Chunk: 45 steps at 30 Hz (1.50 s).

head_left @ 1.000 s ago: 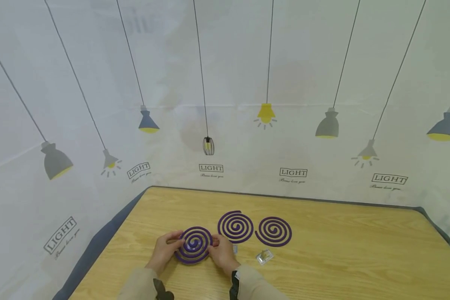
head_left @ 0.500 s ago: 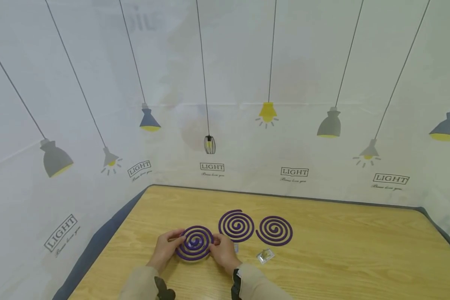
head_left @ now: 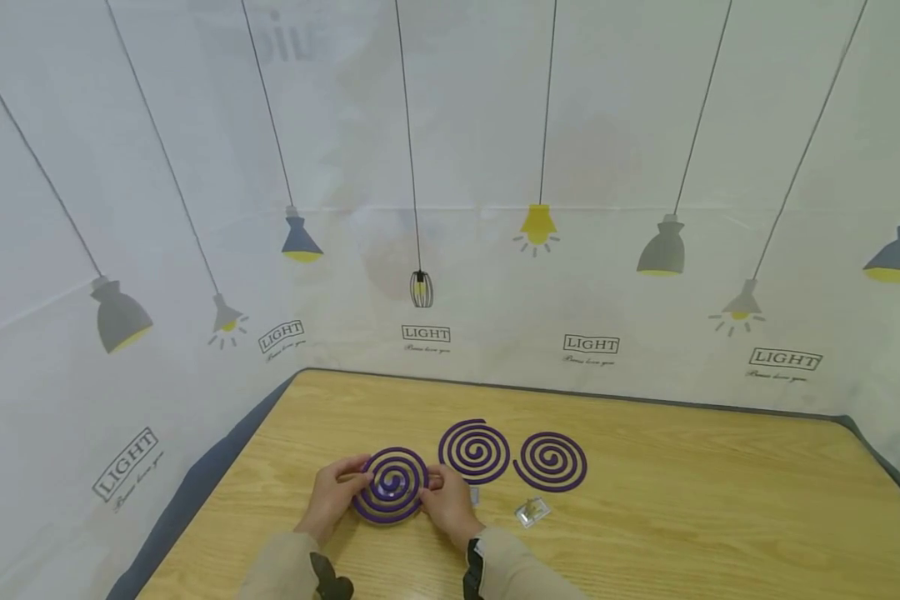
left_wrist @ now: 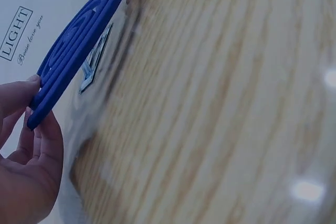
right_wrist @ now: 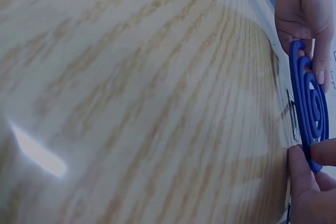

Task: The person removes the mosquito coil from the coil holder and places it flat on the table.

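A purple mosquito coil (head_left: 395,482) is held between both hands, slightly above the table; it looks blue in the wrist views. My left hand (head_left: 332,500) pinches its left rim between thumb and fingers. On the opposite rim, my right hand (head_left: 450,505) does the same. Under the coil lies a small metal coil stand (left_wrist: 93,60), apart from it in the left wrist view and glimpsed through its gaps from the head. Two more purple coils, a left one (head_left: 475,451) and a right one (head_left: 551,457), lie flat beyond the right hand.
The wooden table (head_left: 682,508) carries another metal coil stand (head_left: 532,512) right of my right hand. A further small silvery piece (head_left: 475,496) is partly hidden by that hand. A white curtain (head_left: 487,292) printed with lamps encloses the table's back and sides.
Both hands keep their grip on the coil, which has shifted very slightly up and right in the head view. The whole view has drifted a little too; the other coils lie as before.
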Each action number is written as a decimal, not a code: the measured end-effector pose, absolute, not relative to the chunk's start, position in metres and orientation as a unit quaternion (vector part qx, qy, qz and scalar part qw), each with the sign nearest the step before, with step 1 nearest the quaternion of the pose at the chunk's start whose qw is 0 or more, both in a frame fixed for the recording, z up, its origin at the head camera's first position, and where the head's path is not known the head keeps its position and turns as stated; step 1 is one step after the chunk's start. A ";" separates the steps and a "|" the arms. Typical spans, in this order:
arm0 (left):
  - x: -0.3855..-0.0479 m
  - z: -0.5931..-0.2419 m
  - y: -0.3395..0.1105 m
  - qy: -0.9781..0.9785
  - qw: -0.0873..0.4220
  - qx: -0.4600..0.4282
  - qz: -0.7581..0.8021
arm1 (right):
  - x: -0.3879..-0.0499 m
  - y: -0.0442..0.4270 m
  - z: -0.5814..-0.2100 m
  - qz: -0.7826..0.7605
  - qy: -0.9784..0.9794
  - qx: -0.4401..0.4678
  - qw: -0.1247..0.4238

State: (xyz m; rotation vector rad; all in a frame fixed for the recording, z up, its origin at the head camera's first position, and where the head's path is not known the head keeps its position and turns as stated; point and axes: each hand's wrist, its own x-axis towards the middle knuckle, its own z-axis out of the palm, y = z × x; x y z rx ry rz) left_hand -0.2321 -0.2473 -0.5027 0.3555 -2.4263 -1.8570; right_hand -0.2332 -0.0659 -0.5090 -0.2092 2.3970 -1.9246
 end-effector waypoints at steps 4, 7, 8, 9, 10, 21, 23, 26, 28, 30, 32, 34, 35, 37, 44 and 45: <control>-0.232 -0.500 -0.245 -0.785 0.034 0.115 -0.607 | -0.233 -0.065 -0.507 -0.618 0.783 -0.065 0.034; -0.232 -0.499 -0.244 -0.783 0.043 0.109 -0.611 | -0.233 -0.064 -0.506 -0.613 0.787 -0.062 0.036; -0.232 -0.499 -0.243 -0.781 0.046 0.109 -0.613 | -0.233 -0.064 -0.506 -0.613 0.787 -0.061 0.038; -0.232 -0.498 -0.242 -0.779 0.049 0.109 -0.616 | -0.233 -0.063 -0.506 -0.612 0.787 -0.060 0.039; -0.232 -0.498 -0.242 -0.778 0.052 0.108 -0.617 | -0.233 -0.063 -0.505 -0.612 0.787 -0.058 0.042; -0.236 -0.484 -0.241 -0.777 0.051 0.111 -0.617 | -0.237 -0.063 -0.497 -0.626 0.777 -0.048 0.048; -0.237 -0.483 -0.242 -0.778 0.053 0.107 -0.617 | -0.238 -0.062 -0.494 -0.616 0.785 -0.053 0.038; -0.238 -0.483 -0.242 -0.780 0.056 0.103 -0.615 | -0.239 -0.060 -0.490 -0.604 0.794 -0.062 0.030; -0.238 -0.482 -0.242 -0.780 0.056 0.104 -0.615 | -0.240 -0.058 -0.487 -0.605 0.793 -0.066 0.033; -0.239 -0.481 -0.241 -0.779 0.054 0.104 -0.616 | -0.241 -0.056 -0.485 -0.620 0.780 -0.069 0.046; -0.240 -0.479 -0.239 -0.778 0.053 0.104 -0.617 | -0.241 -0.053 -0.482 -0.633 0.769 -0.073 0.056; -0.241 -0.478 -0.237 -0.777 0.055 0.098 -0.619 | -0.241 -0.049 -0.478 -0.637 0.764 -0.076 0.061; -0.242 -0.477 -0.236 -0.776 0.057 0.095 -0.621 | -0.242 -0.047 -0.477 -0.636 0.765 -0.080 0.060; -0.244 -0.475 -0.233 -0.772 0.060 0.092 -0.626 | -0.242 -0.043 -0.473 -0.633 0.767 -0.086 0.058; -0.248 -0.468 -0.221 -0.765 0.062 0.079 -0.636 | -0.248 -0.030 -0.467 -0.636 0.764 -0.099 0.054; -0.249 -0.467 -0.219 -0.764 0.062 0.075 -0.637 | -0.249 -0.028 -0.467 -0.638 0.762 -0.100 0.053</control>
